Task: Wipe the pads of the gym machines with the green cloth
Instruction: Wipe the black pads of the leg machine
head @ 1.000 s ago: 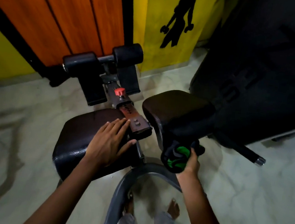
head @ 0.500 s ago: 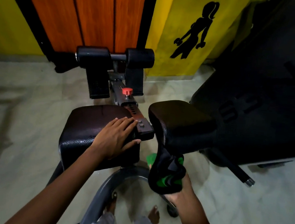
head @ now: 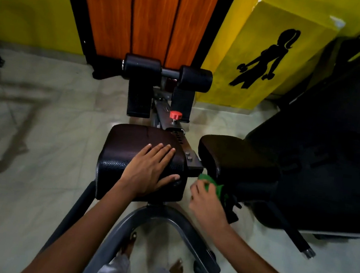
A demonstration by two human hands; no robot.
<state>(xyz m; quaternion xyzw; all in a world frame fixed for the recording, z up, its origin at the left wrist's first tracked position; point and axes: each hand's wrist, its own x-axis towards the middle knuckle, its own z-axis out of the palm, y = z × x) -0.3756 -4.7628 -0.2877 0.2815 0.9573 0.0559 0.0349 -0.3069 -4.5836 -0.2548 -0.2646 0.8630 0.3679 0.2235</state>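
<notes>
Since 0.5 s ago the right hand (head: 208, 201) has swung from under the near end of the right pad (head: 235, 158) to that pad's inner near corner, and the green cloth (head: 210, 183), then bunched below the pad, is now pressed vs the pad's near-left side face. The view also tipped, so more of the wall shows.

Right hand: fingers curled round the cloth, gripping it; green shows above the knuckles, a darker part of the cloth hangs down past the wrist (blurred, can't tell its edge).

Left hand (head: 151, 170): flat on the left pad (head: 133, 144), fingers spread & straight, holding nothing, thumb over the pad's near-right edge.

Btwn the two pads runs the metal adj. bar (head: 176, 133) w/ a red knob (head: 175, 115) at its far end. Beyond it two black foam rollers (head: 168, 73) sit by the orange wood door (head: 150, 16). Curved grey frame tube (head: 165, 217) arches below the pads, over the pale tiled floor (head: 39, 142).
</notes>
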